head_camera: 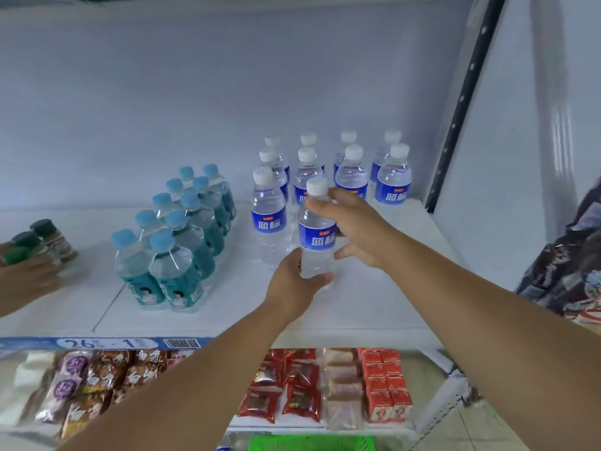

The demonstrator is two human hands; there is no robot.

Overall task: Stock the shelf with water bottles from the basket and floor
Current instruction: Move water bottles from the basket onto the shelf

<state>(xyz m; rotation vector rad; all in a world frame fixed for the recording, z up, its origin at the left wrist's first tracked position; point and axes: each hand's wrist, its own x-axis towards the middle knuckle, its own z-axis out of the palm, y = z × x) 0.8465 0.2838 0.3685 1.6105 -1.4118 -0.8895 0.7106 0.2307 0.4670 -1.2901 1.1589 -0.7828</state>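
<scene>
Head view, shelf-stocking entry.

1. Water bottle [316,229]: clear, white cap, blue label, upright. It sits over the front of the white shelf [374,307], just right of the nearest standing bottle. Whether its base touches the shelf cannot be told, as a hand covers it.
2. Left hand [294,288]: fingers wrapped round the clear lower part of the water bottle.
3. Right hand [354,229]: thumb across the bottle's shoulder below the cap, upper fingers behind the label, grasping it. The lower fingers are spread loosely to the right.
4. Blue-label bottles [353,177]: same kind, white caps, upright in four columns at the back right of the shelf.
5. Teal-label bottles [182,242]: light blue caps, two columns side by side, left of the blue-label group and apart from it.
6. Another person's hand [26,281]: at the left edge, beside dark-capped jars [48,239].
7. Price strip [107,343]: blue, on the shelf's front edge, with a barcode.
8. Lower shelf: brown snack packets [104,375] at left, red packets [283,392] in the middle, red cartons [387,385] at right.
9. Green basket [309,443]: rim only, at the bottom edge.
10. Black upright post [461,102]: on the shelf's right side.
</scene>
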